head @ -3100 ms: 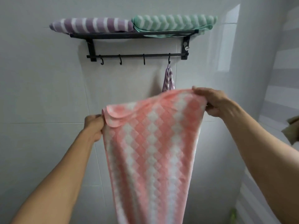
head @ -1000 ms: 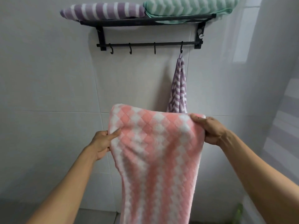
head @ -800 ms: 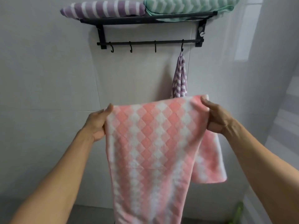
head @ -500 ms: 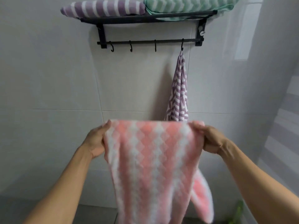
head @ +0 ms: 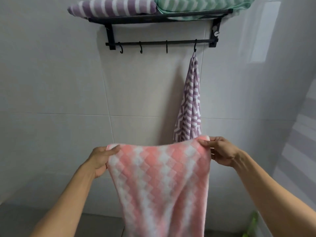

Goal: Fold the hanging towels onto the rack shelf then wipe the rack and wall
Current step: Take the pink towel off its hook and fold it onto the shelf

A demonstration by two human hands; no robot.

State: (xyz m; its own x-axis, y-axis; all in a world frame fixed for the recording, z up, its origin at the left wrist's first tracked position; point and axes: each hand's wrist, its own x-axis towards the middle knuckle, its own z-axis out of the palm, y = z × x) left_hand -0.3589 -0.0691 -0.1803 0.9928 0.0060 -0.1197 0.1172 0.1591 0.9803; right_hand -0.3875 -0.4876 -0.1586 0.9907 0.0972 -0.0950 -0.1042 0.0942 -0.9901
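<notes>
1. A grey floor [head: 95,224] runs along the bottom of the frame. It shows at the lower left and again as a darker strip at the lower right.
2. A small bright green thing [head: 253,219] sits low at the lower right, just above the floor strip. It is too blurred to tell what it is.
3. A surface with pale grey and white bands [head: 304,127] fills the right edge, from mid-height down toward the lower right corner.

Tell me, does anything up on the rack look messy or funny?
A little. The green towel droops through the shelf at its right end, and the purple folded towel sticks out past the left end. Nothing looks torn or spilled.
</notes>
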